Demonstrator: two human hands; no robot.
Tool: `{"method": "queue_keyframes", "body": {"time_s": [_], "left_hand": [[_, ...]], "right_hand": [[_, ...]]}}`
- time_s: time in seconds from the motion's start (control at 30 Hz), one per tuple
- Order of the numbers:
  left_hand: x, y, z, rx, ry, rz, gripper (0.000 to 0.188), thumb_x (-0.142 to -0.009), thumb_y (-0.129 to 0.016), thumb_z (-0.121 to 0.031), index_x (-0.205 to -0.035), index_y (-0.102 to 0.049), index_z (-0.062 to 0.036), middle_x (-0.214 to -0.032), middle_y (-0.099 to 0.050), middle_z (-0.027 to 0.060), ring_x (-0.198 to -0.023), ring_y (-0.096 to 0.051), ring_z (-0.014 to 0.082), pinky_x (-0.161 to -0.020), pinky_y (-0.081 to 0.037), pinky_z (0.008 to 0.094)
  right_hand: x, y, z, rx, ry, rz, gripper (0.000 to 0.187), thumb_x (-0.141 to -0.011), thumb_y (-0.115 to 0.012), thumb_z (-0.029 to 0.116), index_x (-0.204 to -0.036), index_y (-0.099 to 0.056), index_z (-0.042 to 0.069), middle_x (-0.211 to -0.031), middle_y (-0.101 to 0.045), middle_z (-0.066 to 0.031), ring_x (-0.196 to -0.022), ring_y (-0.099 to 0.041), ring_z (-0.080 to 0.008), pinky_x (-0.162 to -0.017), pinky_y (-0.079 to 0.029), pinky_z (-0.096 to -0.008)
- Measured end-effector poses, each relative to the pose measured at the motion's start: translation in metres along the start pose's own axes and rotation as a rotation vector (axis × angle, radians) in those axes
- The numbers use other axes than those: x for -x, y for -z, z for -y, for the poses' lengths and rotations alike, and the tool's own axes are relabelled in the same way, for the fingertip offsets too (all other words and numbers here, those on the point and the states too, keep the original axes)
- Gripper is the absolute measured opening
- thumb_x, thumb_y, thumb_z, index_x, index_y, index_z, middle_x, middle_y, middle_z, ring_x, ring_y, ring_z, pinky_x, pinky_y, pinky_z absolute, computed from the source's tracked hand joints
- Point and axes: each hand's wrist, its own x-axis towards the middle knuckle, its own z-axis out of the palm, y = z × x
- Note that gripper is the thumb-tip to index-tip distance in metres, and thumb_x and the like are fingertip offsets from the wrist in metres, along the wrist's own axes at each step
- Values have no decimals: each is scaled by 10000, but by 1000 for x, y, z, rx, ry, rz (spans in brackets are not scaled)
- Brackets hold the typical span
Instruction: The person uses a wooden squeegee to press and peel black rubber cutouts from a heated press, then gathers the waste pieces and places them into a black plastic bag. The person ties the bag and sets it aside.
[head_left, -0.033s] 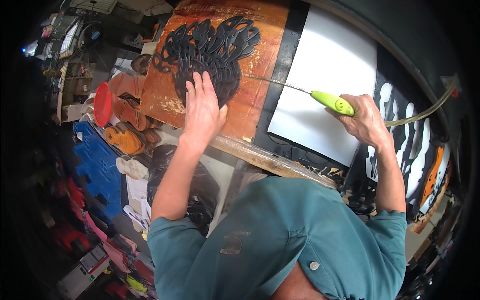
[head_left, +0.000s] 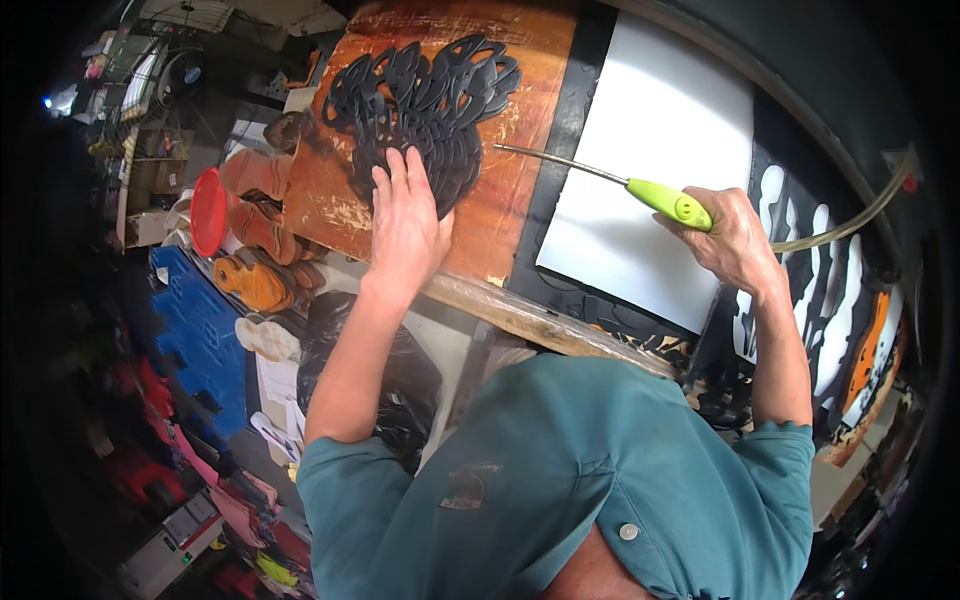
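Observation:
My left hand (head_left: 405, 215) lies with its fingers stretched out on the near part of a heap of black flat cut-outs (head_left: 445, 145). Many of these pieces are loop-shaped, and they overlap on an orange-brown worn board (head_left: 505, 205). My right hand (head_left: 730, 235) is wrapped round the bright green handle of an air blow gun (head_left: 672, 204). Its long thin metal nozzle points left, the tip above the board to the right of the heap. A yellowish clear hose (head_left: 840, 232) runs from behind my right hand toward the upper right.
Right of the board lies a white sheet (head_left: 650, 160) on black material. Further right are black sheets with long white cut-out shapes (head_left: 828, 320). On the left stand a red round lid (head_left: 208, 213), brown sole-shaped pieces (head_left: 262, 225) and a blue mat (head_left: 200, 320). A wooden edge (head_left: 530, 322) borders the table.
The blow gun's nozzle has tilted a little upward and now looks sharp instead of smeared. Both hands stay nearly in place.

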Motion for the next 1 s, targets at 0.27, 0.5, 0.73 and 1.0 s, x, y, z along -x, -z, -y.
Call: {"method": "queue_keyframes", "body": {"time_s": [0.27,0.5,0.73,1.0], "left_hand": [[-36,63,47,870,556,-158,405,-1005,-691,-142,-1334,-628,87,-1208,-757,204,-1024,-756,298,-902,-609,413],[-67,135,67,1872,340,-435,285,-1047,-639,-100,-1259,-676,87,-1255,-740,229,-1124,-743,339,-988,-620,432],[-31,68,-7,2385,25,-430,396,-1110,-537,-261,-1412,-613,-16,-1391,-681,118,-1250,-663,282,-1090,-539,455],[15,-38,-27,2260,730,-357,351,-1115,-494,-151,-1405,-596,19,-1381,-666,166,-1215,-674,324,-1047,-561,522]], "right_hand": [[8,8,-5,-37,-21,-65,253,-967,-785,210,-910,-737,-32,-642,-640,-134,-553,-567,-209,-585,-490,-390],[14,43,5,-227,0,-214,254,-955,-791,234,-1014,-791,-12,-669,-688,-82,-580,-641,-153,-576,-511,-326],[28,50,8,-385,125,-236,191,-953,-771,191,-1011,-792,10,-684,-690,-44,-574,-629,-123,-559,-514,-293],[28,24,12,-123,-3,-203,182,-920,-793,118,-846,-698,-19,-611,-605,-103,-518,-553,-182,-536,-465,-353]]}}
